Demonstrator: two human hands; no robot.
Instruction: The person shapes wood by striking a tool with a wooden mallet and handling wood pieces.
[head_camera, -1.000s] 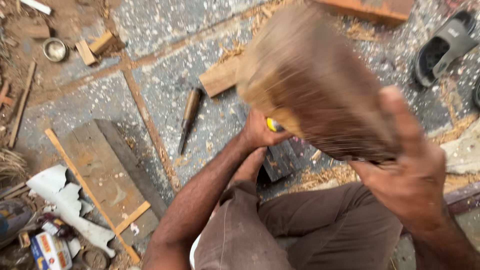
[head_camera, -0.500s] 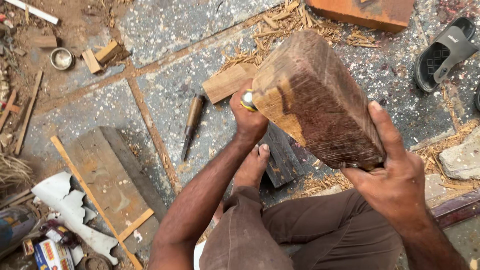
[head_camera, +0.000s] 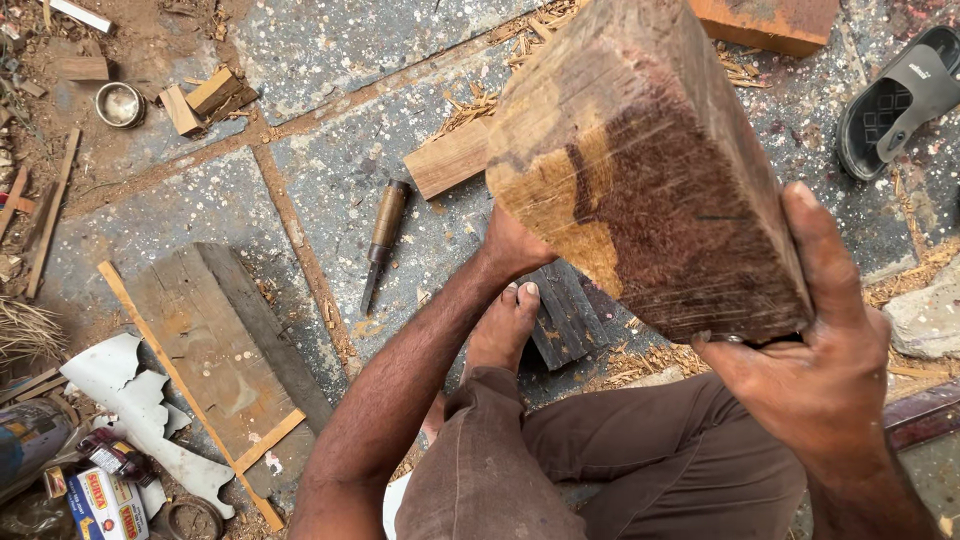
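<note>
Since half a second back, the block (head_camera: 650, 170) has swung up closer to the camera and looks steadier, with the left hand (head_camera: 515, 245) sliding from its top corner down to the lower left edge; the yellow thing that showed by that hand earlier is out of sight now.

Head view, the only one: block is a big chunk of wood, pale on the left of the end grain and dark reddish on the right, held up in the air over the floor, tilted. Right hand (head_camera: 815, 350) has its grip clamped on the lower right corner, thumb up along the right side, fingers underneath. Left hand presses on the lower left edge, but the fingers are hidden behind the wood, so I can't tell how that grip is closed.

Down below, the person sits on a grey speckled stone floor (head_camera: 330, 60) in brown trousers, with a bare foot (head_camera: 505, 325) touching a dark plank (head_camera: 565, 315). A chisel (head_camera: 380, 240) with a wooden handle lies left of the foot, well apart from the hands. A pale offcut (head_camera: 450, 158) sits just behind the block. Sandal (head_camera: 900, 95) top right, a grey board (head_camera: 215, 340) at left, shavings all over.
</note>
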